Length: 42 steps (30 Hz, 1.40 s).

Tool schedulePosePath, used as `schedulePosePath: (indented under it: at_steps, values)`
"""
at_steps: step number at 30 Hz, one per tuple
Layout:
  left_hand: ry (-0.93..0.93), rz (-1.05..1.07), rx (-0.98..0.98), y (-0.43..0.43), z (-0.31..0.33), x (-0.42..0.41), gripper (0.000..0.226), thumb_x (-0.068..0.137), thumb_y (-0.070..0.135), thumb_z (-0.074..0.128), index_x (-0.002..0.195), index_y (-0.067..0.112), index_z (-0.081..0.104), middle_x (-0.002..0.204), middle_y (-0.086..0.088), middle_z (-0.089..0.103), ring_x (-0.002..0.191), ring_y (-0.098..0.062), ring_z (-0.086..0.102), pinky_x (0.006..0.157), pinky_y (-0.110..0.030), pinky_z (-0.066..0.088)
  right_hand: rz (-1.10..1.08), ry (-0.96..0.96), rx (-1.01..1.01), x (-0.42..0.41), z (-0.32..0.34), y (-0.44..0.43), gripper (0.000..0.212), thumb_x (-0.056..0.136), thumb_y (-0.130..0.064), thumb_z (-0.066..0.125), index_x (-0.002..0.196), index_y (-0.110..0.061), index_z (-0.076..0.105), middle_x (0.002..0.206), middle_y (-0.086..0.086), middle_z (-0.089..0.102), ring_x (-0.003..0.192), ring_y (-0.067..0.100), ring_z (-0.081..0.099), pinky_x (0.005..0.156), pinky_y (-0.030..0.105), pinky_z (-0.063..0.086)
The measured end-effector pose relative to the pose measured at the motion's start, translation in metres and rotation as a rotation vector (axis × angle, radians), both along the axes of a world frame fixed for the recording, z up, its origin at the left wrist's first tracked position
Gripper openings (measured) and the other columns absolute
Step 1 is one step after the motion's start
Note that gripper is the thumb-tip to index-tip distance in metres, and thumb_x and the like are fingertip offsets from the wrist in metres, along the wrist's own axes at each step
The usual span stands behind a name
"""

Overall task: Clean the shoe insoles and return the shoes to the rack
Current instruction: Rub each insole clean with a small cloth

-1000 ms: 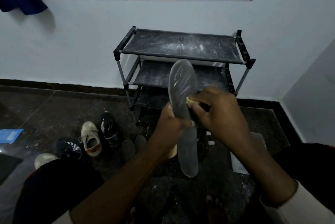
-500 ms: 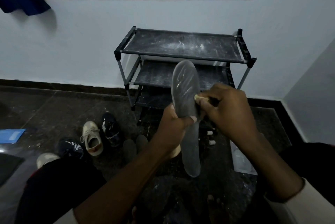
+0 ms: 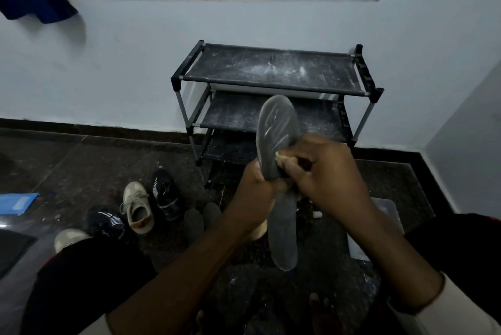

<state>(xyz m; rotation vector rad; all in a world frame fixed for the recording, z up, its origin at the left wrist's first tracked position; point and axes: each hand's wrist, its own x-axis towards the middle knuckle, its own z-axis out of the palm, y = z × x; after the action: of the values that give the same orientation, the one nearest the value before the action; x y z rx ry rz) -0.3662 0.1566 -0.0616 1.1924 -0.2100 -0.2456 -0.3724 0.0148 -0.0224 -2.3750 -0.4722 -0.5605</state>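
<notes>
While the left hand [image 3: 254, 193] is gripping the grey insole [image 3: 276, 128] upright at its middle, the right hand [image 3: 325, 180], touching it, is pinching a yellowish scrap [image 3: 279, 156] against the insole; the rack [image 3: 271, 69] is standing beyond both.

One shoe rack [image 3: 273, 71] has three shelves. Four shoes lie on the floor [image 3: 81, 166]: one black shoe [image 3: 165, 193], one beige shoe [image 3: 137, 210], one striped shoe [image 3: 104, 222] and one pale shoe [image 3: 69, 238], half hidden. Two dark rounded pieces [image 3: 193, 222] sit beside them, too dim to name. One insole [image 3: 276, 128] is up between two hands, the left hand [image 3: 256, 195] and the right hand [image 3: 325, 180], with one small yellow wad [image 3: 278, 156]. One blue sheet [image 3: 17, 203].
</notes>
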Motion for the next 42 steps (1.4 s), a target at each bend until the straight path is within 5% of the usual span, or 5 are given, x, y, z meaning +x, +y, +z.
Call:
schedulePosePath:
  at_steps: [5, 10, 30, 34, 42]
  values:
    - [0.029, -0.027, 0.004, 0.000, -0.005, 0.002, 0.041, 0.083, -0.008, 0.057, 0.124, -0.001, 0.059, 0.114, -0.022, 0.068, 0.106, -0.037, 0.067, 0.091, -0.052, 0.055, -0.104, -0.054, 0.041, 0.008, 0.002, -0.009, 0.009, 0.089, -0.018, 0.075, 0.096, -0.018, 0.080, 0.089, -0.006, 0.072, 0.081, 0.009, 0.064, 0.076, 0.040, 0.056]
    - [-0.022, -0.015, 0.040, 0.003, -0.002, 0.005, 0.032, 0.086, -0.018, 0.055, 0.109, 0.003, 0.065, 0.091, -0.007, 0.073, 0.088, -0.020, 0.071, 0.072, -0.030, 0.056, 0.077, 0.048, 0.011, 0.000, 0.000, -0.002, 0.014, 0.086, -0.019, 0.077, 0.099, -0.023, 0.081, 0.092, -0.013, 0.072, 0.089, 0.014, 0.060, 0.077, 0.039, 0.053]
    - [-0.051, -0.012, 0.092, -0.004, 0.001, 0.000, 0.022, 0.080, -0.015, 0.055, 0.096, -0.003, 0.063, 0.085, -0.006, 0.072, 0.085, -0.013, 0.072, 0.073, -0.026, 0.058, 0.257, 0.106, 0.107, 0.000, 0.006, -0.007, 0.017, 0.087, -0.015, 0.079, 0.102, -0.021, 0.081, 0.096, -0.012, 0.075, 0.093, 0.012, 0.068, 0.082, 0.042, 0.055]
    - [0.007, -0.092, 0.090, -0.007, 0.001, -0.006, 0.043, 0.092, -0.022, 0.047, 0.129, -0.003, 0.052, 0.124, -0.022, 0.065, 0.113, -0.032, 0.067, 0.088, -0.044, 0.059, 0.132, -0.047, 0.111, 0.006, 0.012, -0.007, 0.014, 0.088, -0.016, 0.078, 0.101, -0.019, 0.081, 0.097, -0.010, 0.075, 0.095, 0.010, 0.067, 0.084, 0.041, 0.054]
    - [0.006, -0.113, 0.070, -0.006, 0.003, -0.007, 0.060, 0.089, -0.027, 0.041, 0.141, 0.003, 0.042, 0.130, -0.016, 0.062, 0.114, -0.024, 0.067, 0.082, -0.039, 0.060, 0.187, -0.044, 0.018, 0.006, 0.010, -0.011, 0.015, 0.089, -0.017, 0.075, 0.103, -0.021, 0.081, 0.097, -0.007, 0.073, 0.093, 0.015, 0.066, 0.079, 0.044, 0.054]
